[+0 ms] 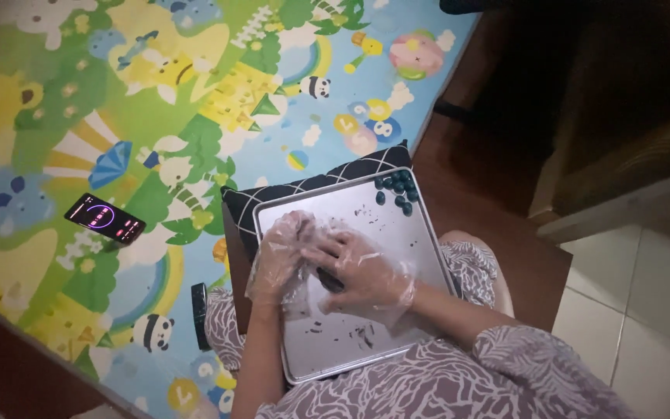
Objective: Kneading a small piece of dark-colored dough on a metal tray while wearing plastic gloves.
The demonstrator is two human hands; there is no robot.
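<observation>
Colourful cartoon-printed play mat [118,116] covers the floor on the left of the scene, with dark wooden boards [498,178] and pale tiles [645,295] to the right. Both hands wear thin clear plastic gloves and meet over the middle of a flat rectangular silver baking tray [335,341]. The left hand [281,252] has its fingers curled together around a small dark lump of dough [302,227], which shows only partly through the crinkled plastic. The right hand [362,275] lies over another dark piece [329,281] pressed against the tray; its fingers are spread slightly and bent down on it, though how tightly they grip cannot be told. The two hands touch each other.

Dark smears and crumbs [362,335] dot the near part of the tray. In its far right corner sits a cluster of small dark blue-green rolled balls [398,190], well apart from the hands. The tray rests on a black cushion with a white diamond grid pattern [312,186], which lies on the person's lap in grey-and-white patterned fabric [459,372]. A black smartphone with a lit screen [105,218] lies on the mat to the left, and a small dark round object [199,314] rests near the left knee.
</observation>
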